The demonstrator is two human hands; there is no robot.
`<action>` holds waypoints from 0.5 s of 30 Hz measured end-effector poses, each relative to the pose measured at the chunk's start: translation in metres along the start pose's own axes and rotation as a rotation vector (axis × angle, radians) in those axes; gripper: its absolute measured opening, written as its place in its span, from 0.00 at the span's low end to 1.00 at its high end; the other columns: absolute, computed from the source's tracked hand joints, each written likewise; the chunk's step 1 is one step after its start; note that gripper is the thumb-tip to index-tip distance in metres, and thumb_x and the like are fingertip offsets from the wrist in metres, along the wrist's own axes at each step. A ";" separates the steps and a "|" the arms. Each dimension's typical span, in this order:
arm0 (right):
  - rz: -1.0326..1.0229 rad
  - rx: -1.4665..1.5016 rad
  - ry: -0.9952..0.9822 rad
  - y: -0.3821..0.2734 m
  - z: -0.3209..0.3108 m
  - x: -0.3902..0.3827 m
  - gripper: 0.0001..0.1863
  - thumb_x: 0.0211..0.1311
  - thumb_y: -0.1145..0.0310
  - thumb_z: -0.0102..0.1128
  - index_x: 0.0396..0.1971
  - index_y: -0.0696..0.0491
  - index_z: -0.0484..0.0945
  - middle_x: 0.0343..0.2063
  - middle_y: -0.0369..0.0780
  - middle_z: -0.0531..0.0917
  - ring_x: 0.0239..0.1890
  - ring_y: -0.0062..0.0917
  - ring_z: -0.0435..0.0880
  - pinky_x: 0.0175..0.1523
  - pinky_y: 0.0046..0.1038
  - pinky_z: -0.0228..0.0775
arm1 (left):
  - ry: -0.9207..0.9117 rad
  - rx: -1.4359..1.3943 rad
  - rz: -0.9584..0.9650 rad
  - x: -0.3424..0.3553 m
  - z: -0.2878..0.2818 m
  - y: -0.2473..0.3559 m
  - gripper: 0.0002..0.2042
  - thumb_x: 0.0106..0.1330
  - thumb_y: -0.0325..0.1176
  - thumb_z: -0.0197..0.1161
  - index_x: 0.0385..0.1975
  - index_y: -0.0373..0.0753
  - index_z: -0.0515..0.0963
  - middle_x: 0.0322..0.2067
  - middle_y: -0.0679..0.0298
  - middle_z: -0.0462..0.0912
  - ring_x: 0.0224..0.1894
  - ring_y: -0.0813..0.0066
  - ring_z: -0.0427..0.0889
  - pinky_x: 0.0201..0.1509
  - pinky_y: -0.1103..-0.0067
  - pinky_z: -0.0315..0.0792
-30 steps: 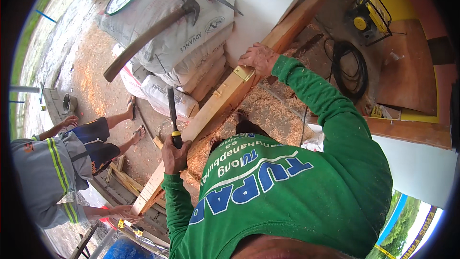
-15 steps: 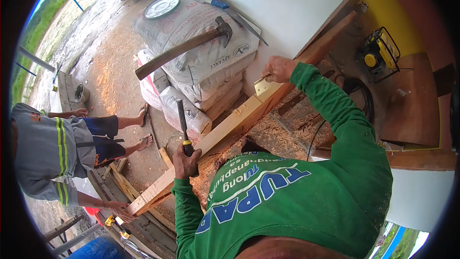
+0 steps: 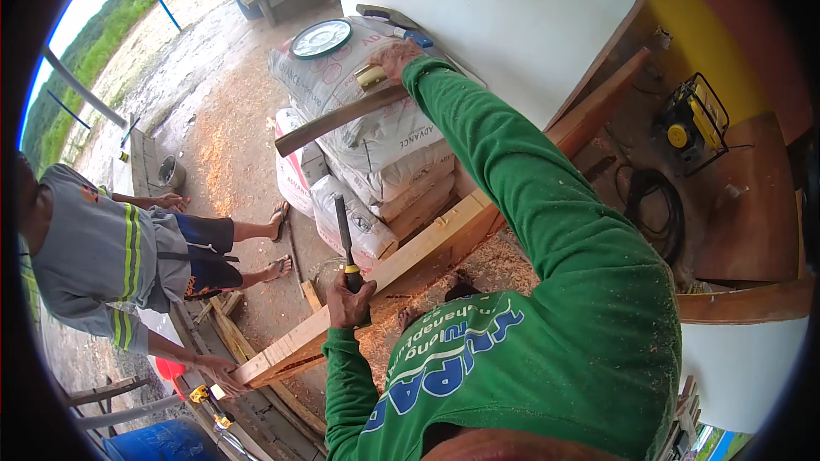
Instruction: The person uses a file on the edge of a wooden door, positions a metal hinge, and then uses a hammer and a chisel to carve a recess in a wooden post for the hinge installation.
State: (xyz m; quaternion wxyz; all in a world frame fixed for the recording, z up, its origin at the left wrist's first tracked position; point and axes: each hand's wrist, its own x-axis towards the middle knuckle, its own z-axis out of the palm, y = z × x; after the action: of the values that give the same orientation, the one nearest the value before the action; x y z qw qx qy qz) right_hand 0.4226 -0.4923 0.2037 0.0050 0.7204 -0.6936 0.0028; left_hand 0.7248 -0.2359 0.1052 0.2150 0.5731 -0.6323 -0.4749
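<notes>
My left hand (image 3: 348, 300) is closed around the black and yellow handle of a chisel (image 3: 344, 230), its blade pointing up and away; the hand rests against a long timber beam (image 3: 401, 265). My right hand (image 3: 398, 60) reaches over stacked cement bags (image 3: 384, 149), fingers closed on a small brass-coloured hinge (image 3: 371, 78). Just below that hand lies a hammer (image 3: 337, 119); its wooden handle shows, while its head is hidden behind my right hand and sleeve. Small raised chips or cuts mark the beam's upper face near its middle.
At left a co-worker (image 3: 94, 239) stands with a hand (image 3: 218, 373) on the beam's near end. A round clear-faced lid (image 3: 321, 38) and a partly covered saw (image 3: 414, 37) lie on the bags. A yellow-black machine (image 3: 690, 124) and coiled cable (image 3: 653, 209) sit at right.
My right hand has left the beam and moved left and away to the bags beside the hammer, carrying the hinge. The left hand still grips the chisel. The whole view has shifted slightly.
</notes>
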 end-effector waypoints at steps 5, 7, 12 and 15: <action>0.014 -0.015 0.133 -0.009 0.005 -0.022 0.23 0.53 0.54 0.44 0.51 0.37 0.61 0.58 0.35 0.53 0.61 0.31 0.49 0.58 0.53 0.36 | 0.032 -0.102 0.065 -0.004 0.004 -0.008 0.11 0.43 0.34 0.61 0.20 0.36 0.66 0.13 0.70 0.66 0.16 0.82 0.64 0.20 0.83 0.61; 0.056 0.119 0.375 -0.013 0.019 -0.053 0.24 0.46 0.64 0.49 0.48 0.42 0.65 0.52 0.36 0.62 0.55 0.30 0.57 0.53 0.48 0.46 | 0.074 -0.156 0.079 -0.003 0.009 -0.011 0.11 0.43 0.33 0.60 0.21 0.36 0.66 0.14 0.69 0.67 0.17 0.82 0.65 0.22 0.83 0.62; -0.122 0.343 0.757 -0.015 0.077 -0.207 0.14 0.43 0.69 0.54 0.34 0.47 0.73 0.43 0.35 0.70 0.47 0.29 0.66 0.49 0.37 0.53 | 0.030 -0.145 0.233 -0.012 0.015 -0.018 0.08 0.45 0.30 0.58 0.21 0.36 0.66 0.14 0.70 0.67 0.16 0.82 0.65 0.22 0.84 0.62; 0.176 0.446 0.513 -0.006 0.112 -0.316 0.12 0.43 0.69 0.56 0.32 0.50 0.74 0.41 0.36 0.71 0.44 0.28 0.69 0.50 0.33 0.56 | -0.026 -0.263 0.151 -0.013 0.013 -0.014 0.08 0.45 0.30 0.58 0.21 0.36 0.66 0.13 0.71 0.67 0.15 0.83 0.64 0.20 0.85 0.60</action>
State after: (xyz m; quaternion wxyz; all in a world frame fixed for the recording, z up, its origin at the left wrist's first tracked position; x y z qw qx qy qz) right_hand 0.4165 -0.1776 0.0881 0.0214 0.6169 -0.7117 0.3354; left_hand 0.7251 -0.2182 0.0906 0.3155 0.4845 -0.6086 -0.5434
